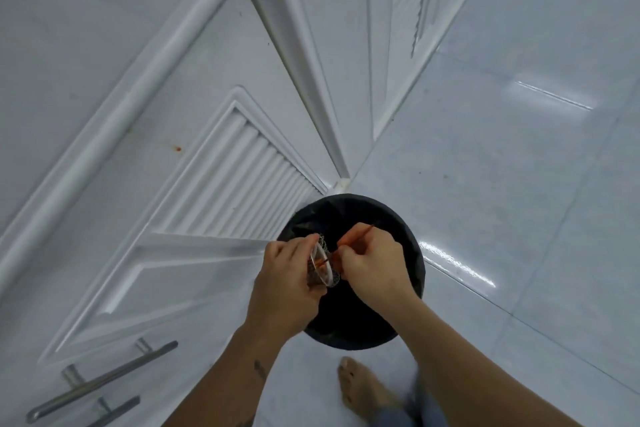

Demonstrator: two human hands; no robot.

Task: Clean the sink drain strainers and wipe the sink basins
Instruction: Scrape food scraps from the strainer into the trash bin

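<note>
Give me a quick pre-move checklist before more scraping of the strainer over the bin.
1. Strainer held firmly in left hand: ok.
2. Thin reddish stick gripped in right hand, tip at the mesh: ok.
3. Strainer over the black bin, so scraps would fall inside: ok.
4. Strainer tilted with its opening facing the stick: ok.
5. Mesh free of residue: cannot tell, hidden by fingers.
6. Bare foot clear of the bin, beside it on the tiled floor: ok.
</note>
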